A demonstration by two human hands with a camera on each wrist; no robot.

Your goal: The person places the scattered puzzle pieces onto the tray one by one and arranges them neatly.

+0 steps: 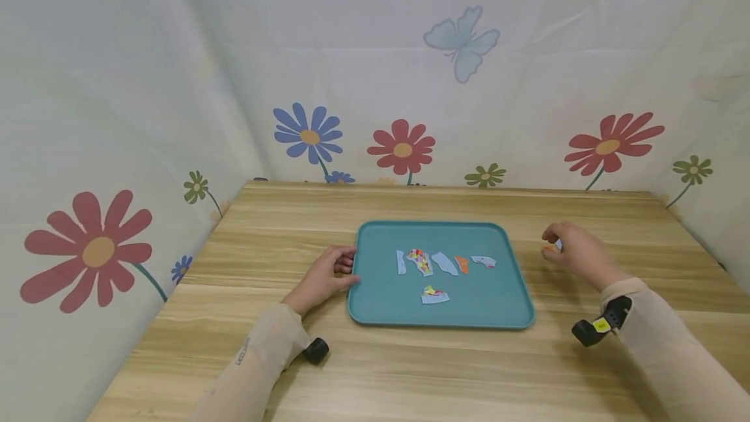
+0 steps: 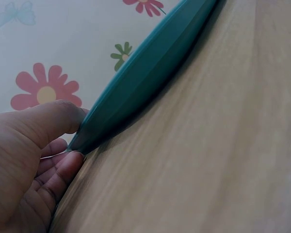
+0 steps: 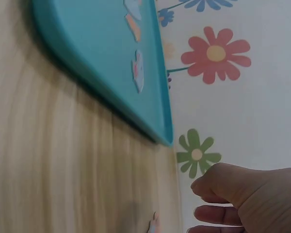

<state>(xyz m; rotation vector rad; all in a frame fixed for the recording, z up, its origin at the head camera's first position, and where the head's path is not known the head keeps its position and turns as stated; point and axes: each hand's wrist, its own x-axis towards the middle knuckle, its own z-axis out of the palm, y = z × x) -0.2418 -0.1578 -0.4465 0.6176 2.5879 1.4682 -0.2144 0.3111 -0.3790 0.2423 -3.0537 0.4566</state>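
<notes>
A teal tray (image 1: 387, 308) lies on the wooden table with several torn-looking paper pieces spread over it. My left hand (image 1: 325, 277) is at its left edge; in the left wrist view the thumb (image 2: 63, 116) lies over the rim and the fingers meet it from below, pinching the tray. My right hand (image 1: 580, 256) is bent over the table to the right of the tray. Between its fingertips, in the head view, shows a small orange and pale blue paper piece (image 1: 551, 247). In the right wrist view that piece (image 3: 153, 224) lies apart from the fingers.
On the tray, a row holds a narrow pale strip (image 1: 401, 262), a multicoloured piece (image 1: 422, 263), a pale blue piece (image 1: 445, 264), an orange piece (image 1: 463, 264) and a pale piece (image 1: 484, 261). A yellow-topped piece (image 1: 435, 295) lies below them. A flowered curtain (image 1: 351, 51) hangs behind the table.
</notes>
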